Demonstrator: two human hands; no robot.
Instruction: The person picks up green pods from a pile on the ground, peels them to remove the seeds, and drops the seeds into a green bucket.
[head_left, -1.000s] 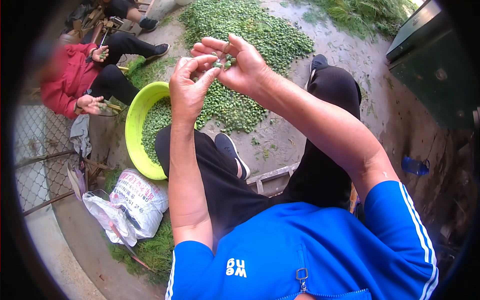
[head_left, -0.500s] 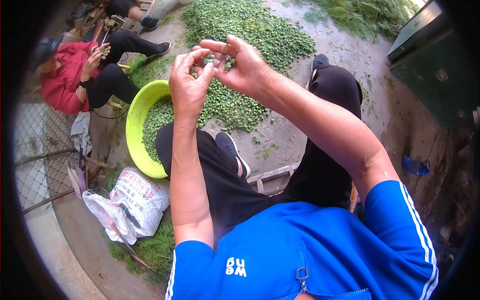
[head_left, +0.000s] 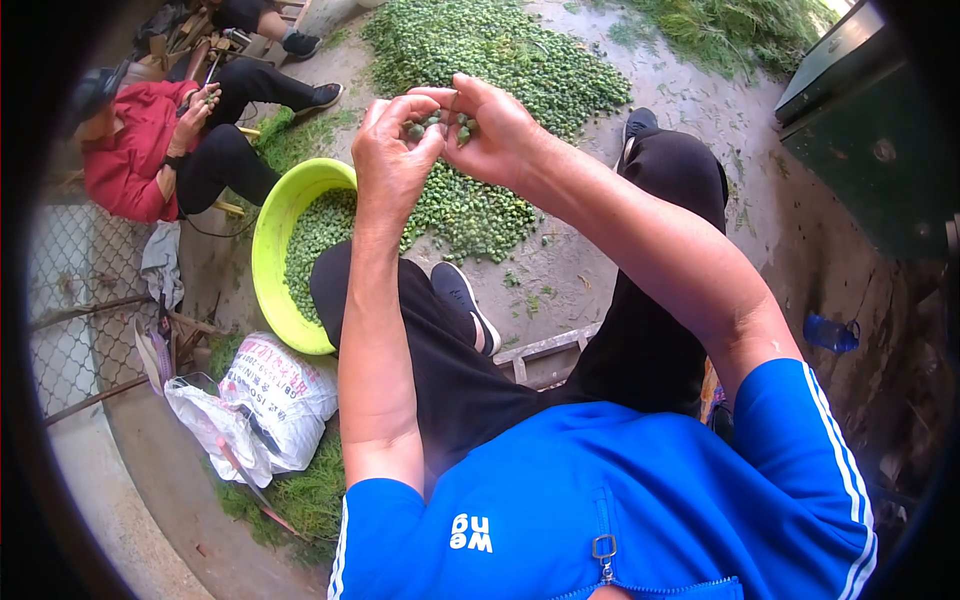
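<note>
My left hand [head_left: 392, 150] and my right hand [head_left: 492, 128] meet in front of me, above the heap. Several small green seed cones [head_left: 414, 129] sit in the curled fingers of my left hand. In my right palm lie more green cones [head_left: 464, 131], with its fingers bent towards the left hand. The fingertips touch or nearly touch, so part of what they hold is hidden. Beneath spreads a large heap of green cones [head_left: 480, 60] on the ground. By my left knee stands a yellow-green tub [head_left: 268, 255], partly filled with similar cones.
Another person in a red top [head_left: 130, 150] sits at the left, handling small green things. A white printed sack [head_left: 290, 400] rests on green sprigs [head_left: 310, 500]. More cut greenery [head_left: 740, 35] lies at the back right, near a dark green cabinet [head_left: 860, 140] and a blue bottle [head_left: 831, 333].
Both hands have shifted slightly to the right, the left one more, bringing them closer together. The cones stay in them. The tub and heap look unchanged.
</note>
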